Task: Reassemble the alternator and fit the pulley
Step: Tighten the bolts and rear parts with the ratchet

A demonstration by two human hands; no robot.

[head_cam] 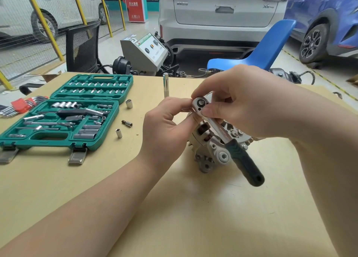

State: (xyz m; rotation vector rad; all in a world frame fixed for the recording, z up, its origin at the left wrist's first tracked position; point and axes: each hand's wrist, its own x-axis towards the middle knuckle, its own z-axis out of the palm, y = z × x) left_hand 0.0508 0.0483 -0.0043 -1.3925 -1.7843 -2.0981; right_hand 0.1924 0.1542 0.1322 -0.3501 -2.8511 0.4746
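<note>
A grey metal alternator (215, 148) lies on the wooden table (174, 208), partly hidden by both hands. Above it is a ratchet wrench (228, 138) with a silver head and a dark green handle that slopes down to the right. My right hand (248, 104) grips the ratchet's head, thumb lying along its underside. My left hand (166, 127) pinches the left edge of the same head with fingertips and thumb. What sits under the ratchet head is hidden. No pulley is visible.
An open green socket case (64, 113) lies at the left, with red-holdered hex keys (21, 105) beyond it. Loose sockets (129, 103) (119, 133), a small adapter (127, 123) and an upright long socket (166, 85) stand on the table. Chairs, a machine and cars sit behind.
</note>
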